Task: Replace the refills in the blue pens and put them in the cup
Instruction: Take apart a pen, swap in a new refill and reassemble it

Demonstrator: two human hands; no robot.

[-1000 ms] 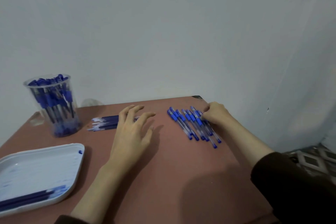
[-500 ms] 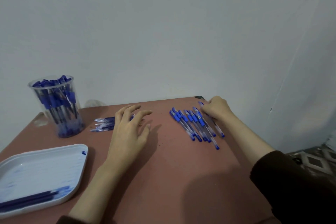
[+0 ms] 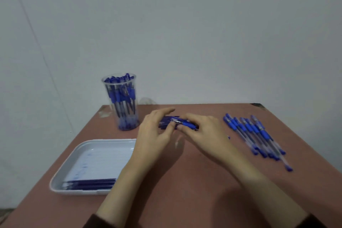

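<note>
My right hand (image 3: 205, 133) grips a blue pen (image 3: 187, 124) above the middle of the brown table (image 3: 185, 200). My left hand (image 3: 155, 135) meets it at the pen's tip end, thumb and fingers around that end. Behind both hands lies a small pile of dark blue refills (image 3: 166, 123), partly hidden. A row of several blue pens (image 3: 253, 133) lies on the right side of the table. A clear plastic cup (image 3: 121, 102) full of blue pens stands at the back left.
A white tray (image 3: 88, 161) sits at the front left, with several dark refills (image 3: 90, 184) along its near edge. A plain wall rises right behind the table. The table's right back corner (image 3: 256, 105) is near the pen row.
My right hand picked one pen out of the row on the right and carried it left to the middle. My left hand lifted off the table and closed on its tip end. The camera view swung left.
</note>
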